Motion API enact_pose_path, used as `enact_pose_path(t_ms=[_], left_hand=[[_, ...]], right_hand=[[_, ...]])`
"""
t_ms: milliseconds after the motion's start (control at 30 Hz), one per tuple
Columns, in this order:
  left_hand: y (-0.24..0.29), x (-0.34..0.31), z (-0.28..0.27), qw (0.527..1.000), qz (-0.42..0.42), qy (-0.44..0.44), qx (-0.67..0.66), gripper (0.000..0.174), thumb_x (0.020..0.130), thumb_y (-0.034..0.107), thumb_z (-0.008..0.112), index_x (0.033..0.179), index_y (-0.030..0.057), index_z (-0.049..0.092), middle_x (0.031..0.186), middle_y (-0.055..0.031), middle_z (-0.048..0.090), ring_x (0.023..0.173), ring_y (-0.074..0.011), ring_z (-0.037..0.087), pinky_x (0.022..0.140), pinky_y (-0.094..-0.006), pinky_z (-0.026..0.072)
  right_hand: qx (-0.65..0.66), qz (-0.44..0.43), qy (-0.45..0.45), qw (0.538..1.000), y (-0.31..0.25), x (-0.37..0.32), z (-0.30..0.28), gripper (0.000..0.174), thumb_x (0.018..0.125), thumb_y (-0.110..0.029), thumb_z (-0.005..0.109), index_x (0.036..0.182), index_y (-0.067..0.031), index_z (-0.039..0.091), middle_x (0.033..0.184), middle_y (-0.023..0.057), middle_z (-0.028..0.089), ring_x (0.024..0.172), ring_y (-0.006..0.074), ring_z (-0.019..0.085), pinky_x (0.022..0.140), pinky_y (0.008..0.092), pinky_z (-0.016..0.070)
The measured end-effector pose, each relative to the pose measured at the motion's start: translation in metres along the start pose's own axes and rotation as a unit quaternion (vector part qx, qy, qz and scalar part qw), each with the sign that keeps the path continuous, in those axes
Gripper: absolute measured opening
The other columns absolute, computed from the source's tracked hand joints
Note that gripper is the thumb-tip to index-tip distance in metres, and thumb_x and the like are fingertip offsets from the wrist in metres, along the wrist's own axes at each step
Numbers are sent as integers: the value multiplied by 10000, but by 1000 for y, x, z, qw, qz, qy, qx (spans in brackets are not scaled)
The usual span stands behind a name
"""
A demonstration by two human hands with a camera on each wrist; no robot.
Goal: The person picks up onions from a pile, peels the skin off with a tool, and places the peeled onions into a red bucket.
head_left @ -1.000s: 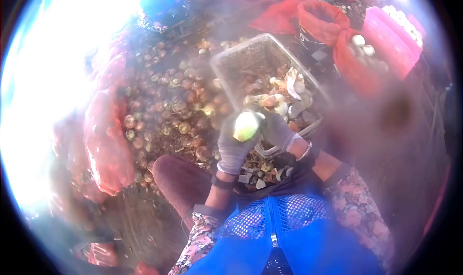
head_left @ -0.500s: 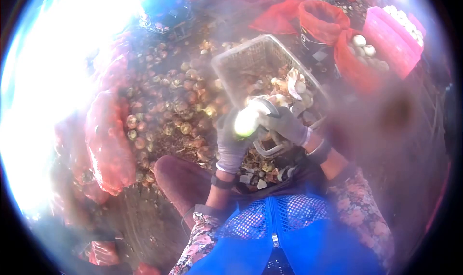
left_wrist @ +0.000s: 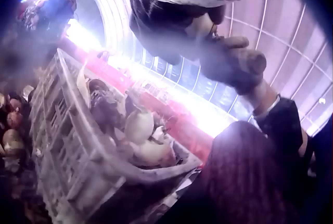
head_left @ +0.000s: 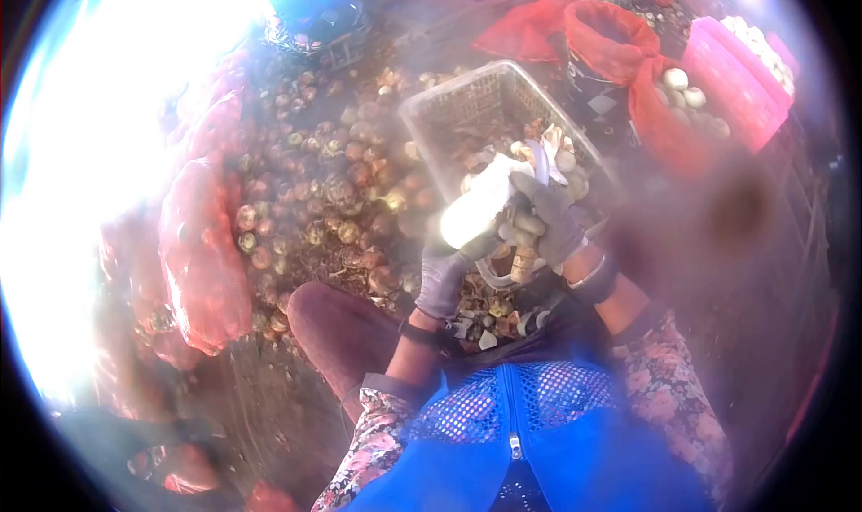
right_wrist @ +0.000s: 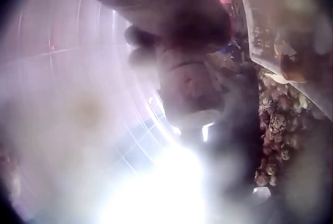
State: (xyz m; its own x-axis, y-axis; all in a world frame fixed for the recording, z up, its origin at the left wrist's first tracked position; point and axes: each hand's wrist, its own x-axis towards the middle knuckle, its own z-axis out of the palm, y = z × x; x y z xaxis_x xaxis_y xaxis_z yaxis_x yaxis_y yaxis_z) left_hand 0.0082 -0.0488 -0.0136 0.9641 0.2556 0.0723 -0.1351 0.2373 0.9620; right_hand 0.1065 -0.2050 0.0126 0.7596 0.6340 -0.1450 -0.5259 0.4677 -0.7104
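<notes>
My gloved left hand (head_left: 442, 279) grips a pale, overexposed onion (head_left: 476, 209), which glares white in the head view. Close beside it, at the onion's right, my gloved right hand (head_left: 549, 223) has its fingers curled round a knife, whose brown handle (head_left: 523, 265) sticks out below. The blade cannot be made out clearly. In the left wrist view the left hand (left_wrist: 166, 29) is dark at the top, with the right hand (left_wrist: 234, 62) near it. The right wrist view shows the handle (right_wrist: 192, 88) under the right hand (right_wrist: 177, 18).
A plastic crate (head_left: 453, 88) of peeled layers and onions stands just beyond the hands. Many unpeeled onions (head_left: 346, 166) cover the ground at left, beside a red net sack (head_left: 206, 252). White onions (head_left: 681, 95) fill an open red sack and a pink container (head_left: 732, 81) at right.
The right hand has turned and its fingers now show from another side, with the handle pointing down. The white mass at the left hand looks longer and reaches over the crate.
</notes>
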Motion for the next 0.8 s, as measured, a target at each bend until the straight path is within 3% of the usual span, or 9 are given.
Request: enact_pose_path(t_ms=[100, 167, 233, 300, 367, 567, 633, 733, 800], left_hand=[[36, 2, 15, 985, -19, -106, -136, 624, 834, 362, 749, 1313, 22, 537, 1140, -93, 651, 1027, -190, 630, 894, -316, 518], [17, 1, 7, 983, -45, -78, -160, 744, 829, 478, 702, 1361, 4, 489, 1172, -94, 637, 1029, -198, 633, 891, -313, 517], [14, -1, 4, 979, -62, -82, -178, 830, 820, 563, 666, 1387, -9, 463, 1201, -99, 626, 1024, -203, 639, 877, -303, 520], [15, -3, 2, 972, -71, -115, -190, 879, 809, 615, 642, 1391, -18, 459, 1227, -110, 615, 1012, -205, 649, 850, -286, 528], [3, -3, -4, 971, -88, -73, -208, 893, 789, 601, 663, 1386, -28, 452, 1198, -125, 607, 956, -204, 630, 772, -306, 539], [13, 1, 8, 963, -56, -90, -249, 934, 769, 645, 636, 1376, -42, 455, 1157, -117, 627, 846, -168, 631, 616, -265, 519], [11, -2, 7, 964, -49, -93, -246, 944, 765, 660, 629, 1378, -37, 456, 1186, -124, 620, 885, -175, 630, 648, -272, 524], [7, -3, 8, 954, -34, -62, -293, 895, 794, 641, 609, 1370, -29, 469, 1230, -143, 611, 983, -201, 634, 734, -294, 546], [0, -4, 5, 923, -21, -22, -383, 799, 840, 568, 606, 1348, -37, 487, 1224, -152, 626, 1028, -218, 647, 773, -297, 566]], right_hand=[[-72, -20, -96, 993, 5, -1, -16, 238, 1023, -340, 480, 1069, -123, 565, 547, -44, 425, 432, 91, 429, 415, 244, 345], [-120, -58, -93, 987, 5, -9, -5, 233, 1026, -330, 481, 1081, -117, 560, 549, -44, 418, 441, 83, 430, 418, 242, 343], [-148, -24, -103, 983, 15, -8, -8, 233, 1028, -314, 483, 1096, -102, 552, 563, -32, 432, 458, 85, 445, 423, 239, 348], [-100, 1, -88, 991, 18, -7, -6, 220, 1031, -296, 480, 1100, -99, 549, 570, -24, 436, 469, 91, 453, 429, 239, 352], [25, 16, -45, 999, 16, -8, 3, 195, 1034, -278, 474, 1093, -109, 551, 571, -20, 430, 475, 98, 453, 434, 244, 354], [179, 36, -168, 969, 21, 6, -26, 127, 1021, -241, 481, 992, -134, 543, 570, -26, 414, 488, 125, 442, 459, 288, 371], [195, 36, -175, 964, 20, 3, -13, 144, 1005, -247, 516, 924, -144, 575, 536, -75, 348, 449, 71, 329, 432, 235, 276], [83, -47, 11, 995, 12, -1, 0, 139, 1005, -221, 518, 966, -125, 610, 539, -102, 332, 432, 41, 280, 405, 220, 218], [78, -79, 46, 993, 5, -3, -2, 152, 1011, -196, 507, 1036, -101, 622, 558, -102, 349, 435, 41, 290, 399, 226, 213]])
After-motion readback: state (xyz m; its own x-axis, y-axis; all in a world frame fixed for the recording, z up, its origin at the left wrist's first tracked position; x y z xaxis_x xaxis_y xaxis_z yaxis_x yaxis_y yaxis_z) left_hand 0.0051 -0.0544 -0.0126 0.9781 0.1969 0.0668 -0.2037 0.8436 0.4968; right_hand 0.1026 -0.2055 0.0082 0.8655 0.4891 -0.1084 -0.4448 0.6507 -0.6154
